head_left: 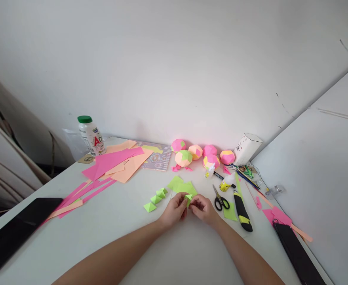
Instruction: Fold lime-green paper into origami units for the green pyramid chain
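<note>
As I watch through the head camera, both bare hands meet just below and right of the frame's centre, over the white table (73,221). I see the left hand (176,208) pinching a small folded green paper piece (188,197) between thumb and fingers, its pointed top showing above the fingertips. The right hand (203,208) has its fingers curled and bunched at the piece's right edge; I cannot tell whether they grip it as well. Just beyond the hands lie flat green sheets (175,181), and to their left in the frame a slanting row of folded green shapes (150,207). Right of the right hand I make out black-handled scissors (220,198), a green square (230,214) and a black-and-yellow cutter (242,211), with a yellow-labelled glue bottle (227,183) near the blades. Faceted paper balls (183,158) in pink, peach, yellow and green cluster by the wall above. Left of centre, pink and peach sheets (111,162) overlap near a green-capped white bottle (88,136), while a black slab (16,229) fills the lower left.
</note>
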Motion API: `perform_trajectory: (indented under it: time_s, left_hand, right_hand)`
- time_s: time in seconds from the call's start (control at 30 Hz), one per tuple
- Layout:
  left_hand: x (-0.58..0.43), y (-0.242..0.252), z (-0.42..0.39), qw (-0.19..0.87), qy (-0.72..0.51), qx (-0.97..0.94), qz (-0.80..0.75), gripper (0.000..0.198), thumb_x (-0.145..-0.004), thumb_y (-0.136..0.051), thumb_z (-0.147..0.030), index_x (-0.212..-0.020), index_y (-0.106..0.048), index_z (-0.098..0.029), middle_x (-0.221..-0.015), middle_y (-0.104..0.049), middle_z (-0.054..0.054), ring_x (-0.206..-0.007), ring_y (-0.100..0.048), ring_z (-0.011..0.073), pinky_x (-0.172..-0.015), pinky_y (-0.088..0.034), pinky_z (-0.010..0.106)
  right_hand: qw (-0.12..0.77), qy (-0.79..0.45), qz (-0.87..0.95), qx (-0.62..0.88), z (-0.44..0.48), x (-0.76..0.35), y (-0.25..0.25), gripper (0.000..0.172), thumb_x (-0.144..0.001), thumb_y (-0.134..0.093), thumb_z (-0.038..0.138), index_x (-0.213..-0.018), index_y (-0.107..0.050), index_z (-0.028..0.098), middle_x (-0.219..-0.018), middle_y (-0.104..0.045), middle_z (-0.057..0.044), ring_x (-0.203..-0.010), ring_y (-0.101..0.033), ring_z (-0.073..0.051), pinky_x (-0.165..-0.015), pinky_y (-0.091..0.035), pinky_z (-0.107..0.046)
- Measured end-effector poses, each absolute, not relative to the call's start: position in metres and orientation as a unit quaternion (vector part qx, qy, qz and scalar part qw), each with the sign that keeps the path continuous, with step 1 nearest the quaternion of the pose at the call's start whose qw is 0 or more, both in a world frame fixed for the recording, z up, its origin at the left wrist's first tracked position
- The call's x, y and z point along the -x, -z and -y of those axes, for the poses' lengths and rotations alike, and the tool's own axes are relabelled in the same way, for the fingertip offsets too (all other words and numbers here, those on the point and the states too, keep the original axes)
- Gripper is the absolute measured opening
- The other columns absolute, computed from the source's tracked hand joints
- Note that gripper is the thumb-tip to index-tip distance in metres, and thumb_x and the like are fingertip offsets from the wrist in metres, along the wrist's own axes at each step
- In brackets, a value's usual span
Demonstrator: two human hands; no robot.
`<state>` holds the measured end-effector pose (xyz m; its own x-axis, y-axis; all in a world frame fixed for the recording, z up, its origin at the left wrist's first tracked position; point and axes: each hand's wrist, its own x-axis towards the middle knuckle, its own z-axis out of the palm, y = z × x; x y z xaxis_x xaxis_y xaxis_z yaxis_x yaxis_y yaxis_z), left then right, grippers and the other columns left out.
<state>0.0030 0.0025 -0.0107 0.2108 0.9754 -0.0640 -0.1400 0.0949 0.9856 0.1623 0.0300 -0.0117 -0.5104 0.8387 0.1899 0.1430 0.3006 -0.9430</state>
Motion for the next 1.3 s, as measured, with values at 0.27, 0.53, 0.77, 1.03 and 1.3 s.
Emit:
perform_trajectory:
  time_s: [0.27,0.53,0.77,1.03,1.3]
  left_hand:
    - [-0.0021,0.0061,-0.0023,0.615,-0.451,-0.483,-0.43,0.044,-0.084,-0.04,-0.047,-0.114,-0.042,-0.014,-0.043,-0.046,-0.008,-0.037,-0.039,0.01,-0.041,-0.031,0.022]
    - [-0.0018,0.0095,-0.0024,0.633,-0.434,-0.478,-0.426,0.043,-0.082,-0.042,-0.046,-0.112,-0.045,-0.014,-0.043,-0.045,-0.008,-0.037,-0.039,0.0096,-0.04,-0.028,0.022]
    - [-0.0014,0.0098,-0.0026,0.636,-0.438,-0.482,-0.414,0.04,-0.082,-0.043,-0.044,-0.11,-0.047,-0.016,-0.048,-0.046,-0.007,-0.038,-0.04,0.01,-0.04,-0.028,0.023]
    - [-0.0007,0.0108,-0.0029,0.655,-0.432,-0.47,-0.404,0.04,-0.081,-0.045,-0.042,-0.111,-0.046,-0.017,-0.057,-0.049,-0.005,-0.04,-0.044,0.0092,-0.039,-0.03,0.022]
    - [-0.0016,0.0138,-0.0032,0.66,-0.448,-0.477,-0.369,0.029,-0.082,-0.044,-0.04,-0.097,-0.05,-0.017,-0.062,-0.05,-0.003,-0.041,-0.045,0.008,-0.04,-0.031,0.021]
  right_hand:
    - [0.39,-0.399,0.763,0.327,-0.0327,-0.1593,0.013,0.013,-0.073,-0.057,0.015,-0.083,-0.065,0.018,-0.068,-0.06,-0.002,-0.055,-0.053,-0.012,-0.049,-0.041,-0.023]
    - [0.399,-0.336,0.795,0.31,-0.0341,-0.1601,0.0097,0.009,-0.079,-0.059,0.023,-0.077,-0.067,0.02,-0.066,-0.061,-0.003,-0.058,-0.055,-0.014,-0.054,-0.045,-0.025]
    - [0.372,-0.382,0.772,0.346,-0.0307,-0.1611,0.0095,0.012,-0.082,-0.056,0.028,-0.078,-0.063,0.019,-0.068,-0.057,-0.002,-0.053,-0.053,-0.012,-0.052,-0.043,-0.025]
    - [0.355,-0.408,0.752,0.377,-0.0293,-0.1613,0.011,0.015,-0.081,-0.054,0.03,-0.073,-0.056,0.018,-0.059,-0.053,0.001,-0.051,-0.048,-0.012,-0.048,-0.038,-0.023]
    - [0.375,-0.459,0.705,0.39,-0.032,-0.162,0.0176,0.02,-0.079,-0.058,0.032,-0.08,-0.042,0.021,-0.06,-0.049,0.005,-0.051,-0.046,-0.01,-0.048,-0.036,-0.021]
